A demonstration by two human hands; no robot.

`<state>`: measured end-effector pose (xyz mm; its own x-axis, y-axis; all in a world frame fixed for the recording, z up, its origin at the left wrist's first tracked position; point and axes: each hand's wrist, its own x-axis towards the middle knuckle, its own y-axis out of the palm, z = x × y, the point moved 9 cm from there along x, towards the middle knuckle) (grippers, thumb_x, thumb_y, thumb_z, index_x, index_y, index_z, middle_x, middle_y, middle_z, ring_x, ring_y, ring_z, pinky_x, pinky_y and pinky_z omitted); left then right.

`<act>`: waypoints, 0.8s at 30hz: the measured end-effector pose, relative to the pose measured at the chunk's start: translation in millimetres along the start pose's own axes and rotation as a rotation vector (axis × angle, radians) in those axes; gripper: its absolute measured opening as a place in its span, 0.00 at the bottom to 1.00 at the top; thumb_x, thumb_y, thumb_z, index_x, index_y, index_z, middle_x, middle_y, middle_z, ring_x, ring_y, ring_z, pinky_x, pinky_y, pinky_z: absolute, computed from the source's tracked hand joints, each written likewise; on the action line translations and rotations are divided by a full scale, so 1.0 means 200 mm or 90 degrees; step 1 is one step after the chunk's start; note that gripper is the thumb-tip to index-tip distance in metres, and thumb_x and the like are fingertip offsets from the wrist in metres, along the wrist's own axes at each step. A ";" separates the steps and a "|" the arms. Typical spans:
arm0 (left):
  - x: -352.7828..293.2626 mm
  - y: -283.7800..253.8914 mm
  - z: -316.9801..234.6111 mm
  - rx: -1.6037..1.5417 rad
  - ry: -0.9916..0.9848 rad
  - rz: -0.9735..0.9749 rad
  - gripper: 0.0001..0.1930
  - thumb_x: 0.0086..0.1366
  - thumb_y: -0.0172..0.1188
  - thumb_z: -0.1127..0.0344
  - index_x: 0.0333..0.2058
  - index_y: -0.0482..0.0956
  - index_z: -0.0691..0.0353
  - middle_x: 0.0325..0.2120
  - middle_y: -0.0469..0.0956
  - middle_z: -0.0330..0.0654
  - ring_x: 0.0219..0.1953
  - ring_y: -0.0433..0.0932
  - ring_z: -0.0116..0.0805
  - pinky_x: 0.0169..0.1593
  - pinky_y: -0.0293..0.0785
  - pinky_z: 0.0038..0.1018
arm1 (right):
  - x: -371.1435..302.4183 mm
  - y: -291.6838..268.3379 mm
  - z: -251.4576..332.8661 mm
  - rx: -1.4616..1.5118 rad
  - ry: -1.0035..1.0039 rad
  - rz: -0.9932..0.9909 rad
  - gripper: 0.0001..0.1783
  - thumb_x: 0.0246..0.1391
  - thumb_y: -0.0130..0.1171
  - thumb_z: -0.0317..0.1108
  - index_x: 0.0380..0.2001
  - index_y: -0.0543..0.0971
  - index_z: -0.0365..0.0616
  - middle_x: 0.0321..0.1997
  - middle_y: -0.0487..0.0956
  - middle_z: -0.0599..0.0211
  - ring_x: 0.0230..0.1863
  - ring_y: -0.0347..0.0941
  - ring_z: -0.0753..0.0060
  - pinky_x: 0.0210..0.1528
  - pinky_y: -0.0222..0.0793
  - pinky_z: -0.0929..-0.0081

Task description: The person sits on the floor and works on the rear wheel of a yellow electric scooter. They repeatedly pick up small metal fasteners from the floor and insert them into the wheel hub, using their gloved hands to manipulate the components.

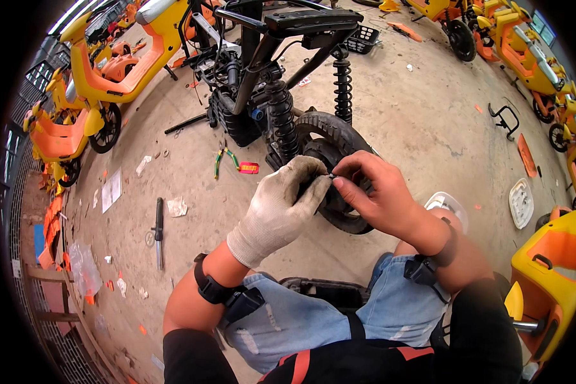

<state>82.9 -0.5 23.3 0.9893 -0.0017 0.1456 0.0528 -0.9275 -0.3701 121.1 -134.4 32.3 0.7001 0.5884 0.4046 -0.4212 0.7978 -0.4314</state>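
Note:
My left hand (pixel 281 200), in a white knit work glove, and my bare right hand (pixel 381 195) meet fingertip to fingertip. Between them they pinch a small dark part (pixel 331 176), too small to name. Just beyond the hands stands the rear wheel (pixel 333 131) of a stripped scooter, partly hidden by them. Black coil-spring shock absorbers (pixel 344 89) rise on either side of that wheel to a bare black frame (pixel 310 22). To the left of the wheel is the dark engine block (pixel 237 121).
Green-handled pliers (pixel 224 160) and a red packet (pixel 249 168) lie on the concrete floor, left of the wheel. Farther left is a black-and-silver fork tube (pixel 159 233). Yellow-orange scooters (pixel 121 70) line both sides. A black bracket (pixel 505 120) and a white tray (pixel 521 203) lie to the right.

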 end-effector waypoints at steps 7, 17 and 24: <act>0.00 0.02 0.00 -0.011 -0.025 0.019 0.08 0.67 0.57 0.71 0.42 0.75 0.67 0.30 0.78 0.42 0.33 0.74 0.25 0.39 0.72 0.24 | 0.00 -0.01 0.05 -0.072 -0.054 -0.009 0.08 0.51 0.63 0.27 0.35 0.77 0.40 0.30 0.77 0.60 0.29 0.76 0.63 0.31 0.72 0.70; -0.01 0.05 0.04 -0.027 -0.077 0.053 0.07 0.68 0.56 0.71 0.42 0.75 0.67 0.31 0.77 0.38 0.34 0.73 0.22 0.41 0.71 0.21 | 0.00 -0.02 0.04 -0.100 -0.077 -0.006 0.08 0.49 0.63 0.27 0.33 0.76 0.38 0.29 0.78 0.57 0.30 0.77 0.57 0.33 0.74 0.67; -0.02 0.02 0.01 -0.024 -0.064 0.020 0.06 0.68 0.56 0.72 0.42 0.74 0.67 0.33 0.77 0.39 0.36 0.74 0.24 0.42 0.72 0.22 | 0.00 -0.02 0.05 -0.057 -0.019 -0.009 0.09 0.56 0.61 0.33 0.36 0.77 0.38 0.31 0.78 0.57 0.32 0.78 0.57 0.35 0.74 0.67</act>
<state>79.9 -3.6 19.3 0.9992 0.0047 0.0408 0.0183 -0.9411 -0.3376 117.4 -135.7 42.3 0.6873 0.5822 0.4344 -0.3573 0.7916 -0.4957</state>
